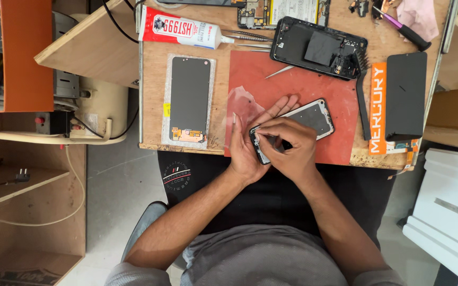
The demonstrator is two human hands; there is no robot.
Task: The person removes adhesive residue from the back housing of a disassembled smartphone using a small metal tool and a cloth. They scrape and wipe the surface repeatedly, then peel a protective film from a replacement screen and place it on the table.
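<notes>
Workbench [186, 145] of bare wood carries a red mat [314, 85], and over the mat's near edge both hands meet on a phone frame [314, 116], a silver-edged shell lying slantwise with its far end resting on the mat. Beneath that grip, the left hand [250, 143] cradles the frame's near end from below, fingers stretched out flat under it toward the far side. On top of the grip, the right hand [287, 145] is closed, fingertips pinched at the frame's near corner; whether they hold a small tool or only the edge I cannot tell. To work that corner well, I judge, the lower hand should keep a broad, level support while the upper fingers press lightly and close to the rim, so the thin shell does not flex. Left of the grip lies a dark display panel [189, 98], face down on a pale backing. Beyond the grip sit an opened phone body [319, 47], a glue tube [178, 29] and fine tweezers [279, 71].
</notes>
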